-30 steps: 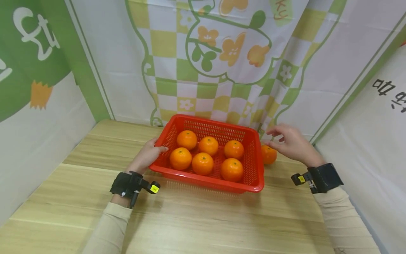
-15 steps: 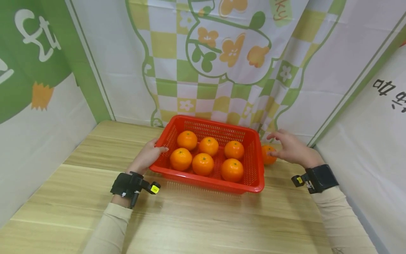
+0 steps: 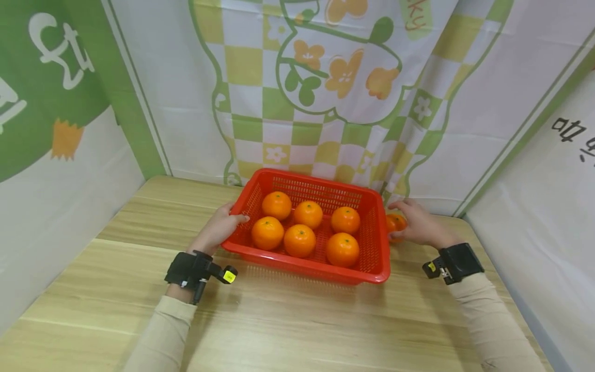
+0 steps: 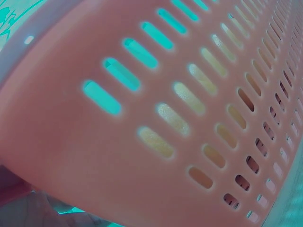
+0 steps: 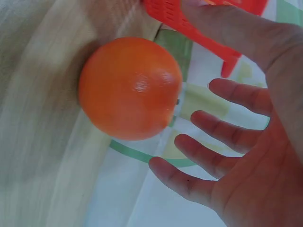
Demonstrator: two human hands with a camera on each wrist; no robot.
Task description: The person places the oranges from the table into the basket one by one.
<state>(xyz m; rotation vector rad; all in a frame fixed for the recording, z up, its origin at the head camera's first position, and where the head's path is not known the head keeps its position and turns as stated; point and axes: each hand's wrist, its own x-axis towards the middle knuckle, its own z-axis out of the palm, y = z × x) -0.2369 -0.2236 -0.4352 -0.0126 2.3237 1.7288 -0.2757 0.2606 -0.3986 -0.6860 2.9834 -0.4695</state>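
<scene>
A red slotted basket [image 3: 307,267] stands on the wooden table and holds several oranges [image 3: 299,240]. My left hand [image 3: 222,227] grips the basket's left rim, thumb over the top edge. The left wrist view is filled by the basket's wall [image 4: 142,94]. One loose orange [image 3: 394,222] lies on the table just right of the basket, by the back curtain. My right hand [image 3: 411,223] reaches around it from the right. In the right wrist view the fingers [image 5: 213,161] are spread beside that orange [image 5: 130,87] with a gap between them, and the basket's corner [image 5: 163,12] shows above.
The wooden table [image 3: 279,320] runs toward me in front of the basket. Printed cloth walls [image 3: 325,103] close in the back, left and right. The loose orange sits in the narrow strip between the basket and the back curtain.
My right hand has come down and left from above the table to sit around the loose orange. My left hand stays on the basket's rim, and the basket has not moved.
</scene>
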